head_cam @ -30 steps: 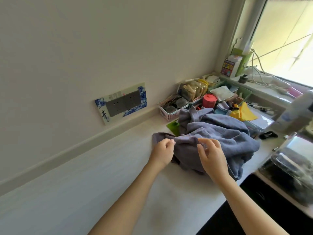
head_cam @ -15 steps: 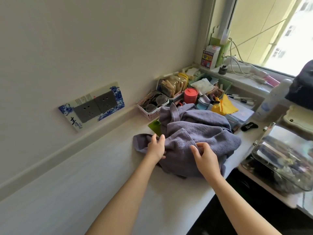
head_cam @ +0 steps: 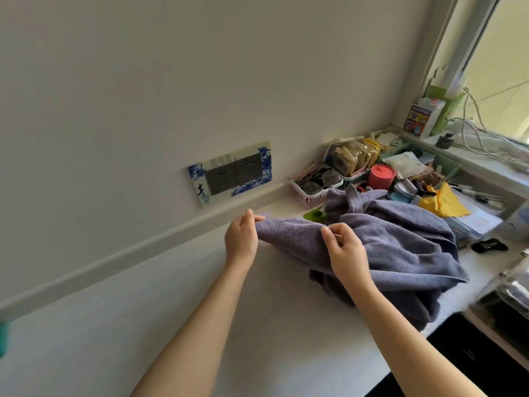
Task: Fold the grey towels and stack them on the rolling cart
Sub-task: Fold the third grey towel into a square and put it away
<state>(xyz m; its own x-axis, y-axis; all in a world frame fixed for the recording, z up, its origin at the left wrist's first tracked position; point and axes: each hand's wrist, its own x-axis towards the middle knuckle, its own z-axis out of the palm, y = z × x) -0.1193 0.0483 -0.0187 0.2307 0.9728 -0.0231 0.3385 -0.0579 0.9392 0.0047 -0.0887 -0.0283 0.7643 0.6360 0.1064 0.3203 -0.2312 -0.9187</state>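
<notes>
Grey towel heap (head_cam: 400,247), two hands (head_cam: 242,239) pinching.

Black brush-written Chinese character "青" seen on lower left corner of blue-and-white socket plate (head_cam: 229,174), on wall just above and behind left hand's grip. Smaller characters beside it and at plate top too blurred. Print on colourful box (head_cam: 423,117) far right unreadable.

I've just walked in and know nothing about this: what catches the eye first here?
A heap of grey towels on the white counter, with the left hand and right hand pinching one towel's edge. Behind it, clutter fills the corner under the window: a pink basket, a red tub and a yellow cloth.
</notes>
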